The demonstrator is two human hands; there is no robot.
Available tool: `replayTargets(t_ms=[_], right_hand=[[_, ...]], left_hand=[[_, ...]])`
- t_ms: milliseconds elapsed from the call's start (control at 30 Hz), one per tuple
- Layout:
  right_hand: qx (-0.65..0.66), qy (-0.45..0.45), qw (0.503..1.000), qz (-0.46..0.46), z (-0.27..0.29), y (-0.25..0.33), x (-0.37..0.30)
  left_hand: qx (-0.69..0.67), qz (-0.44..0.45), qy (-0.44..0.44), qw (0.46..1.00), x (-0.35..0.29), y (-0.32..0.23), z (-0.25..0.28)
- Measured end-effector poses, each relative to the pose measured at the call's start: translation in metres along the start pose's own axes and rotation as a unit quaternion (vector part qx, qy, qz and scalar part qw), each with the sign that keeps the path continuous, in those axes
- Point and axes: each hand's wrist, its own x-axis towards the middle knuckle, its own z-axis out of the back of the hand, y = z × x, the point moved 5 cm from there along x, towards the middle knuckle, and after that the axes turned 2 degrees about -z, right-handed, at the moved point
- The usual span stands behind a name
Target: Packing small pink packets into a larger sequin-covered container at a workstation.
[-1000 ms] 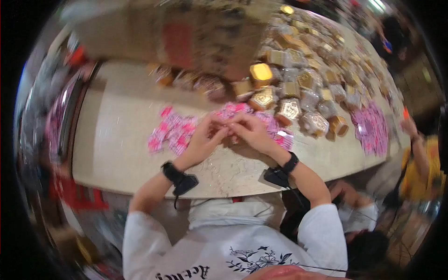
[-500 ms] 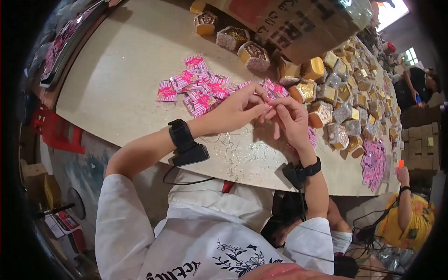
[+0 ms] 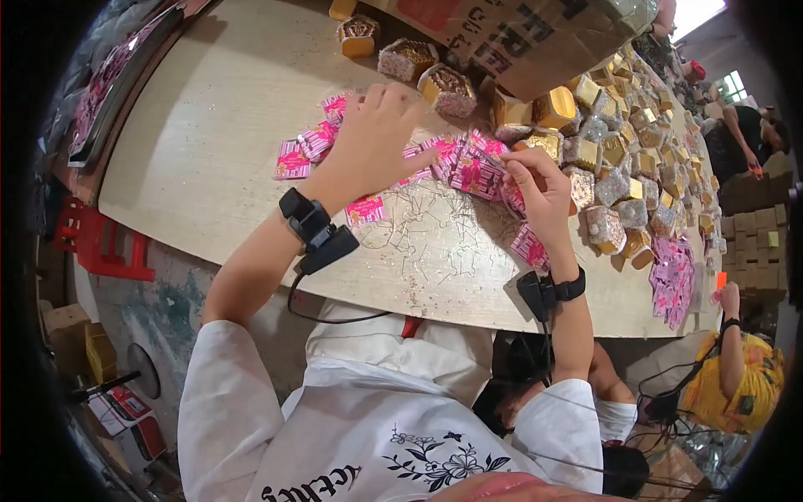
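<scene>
The desk (image 3: 209, 159) is a long pale wooden top whose near edge runs just above the person's chest; its left end, toward the far left corner, lies bare and gives the widest open room, while the far edge and the whole right stretch are crowded. A large brown cardboard box (image 3: 535, 33) leans over the far edge, and below it a mass of small gold and glittery gift boxes (image 3: 619, 167) runs along the right side toward the right end, leaving almost no free surface there. Between the two hands, near the middle of the desk, a loose spread of pink packets (image 3: 456, 163) lies flat, small rectangular sachets in pink with white patches, some overlapping, a few strayed to the left of the left hand. The left hand (image 3: 368, 142) rests palm down on this spread with fingers apart and stretched toward the far edge, touching packets but clamped on none that can be seen. The right hand (image 3: 539, 188) has thumb and fingertips pinched together on one pink packet at the right side of the spread. Thin silvery threads (image 3: 435, 226) are strewn over the wood near the near edge. A second heap of pink packets (image 3: 673, 280) sits by the right end, next to another person's arm (image 3: 732, 360).
</scene>
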Motion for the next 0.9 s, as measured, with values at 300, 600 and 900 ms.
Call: replayTargets(t_ms=[300, 600, 900], right_hand=[[-0.016, 0.0, 0.999, -0.037, -0.013, -0.004, -0.006], [-0.07, -0.008, 0.997, -0.013, -0.022, -0.008, -0.007], [0.053, -0.035, 0.992, -0.11, -0.021, -0.004, -0.012]], left_hand=[[-0.114, -0.128, 0.054, 0.984, -0.002, -0.018, -0.014], [-0.312, -0.058, 0.088, 0.944, 0.003, -0.024, -0.028], [-0.255, -0.125, -0.024, 0.959, 0.001, -0.05, 0.0]])
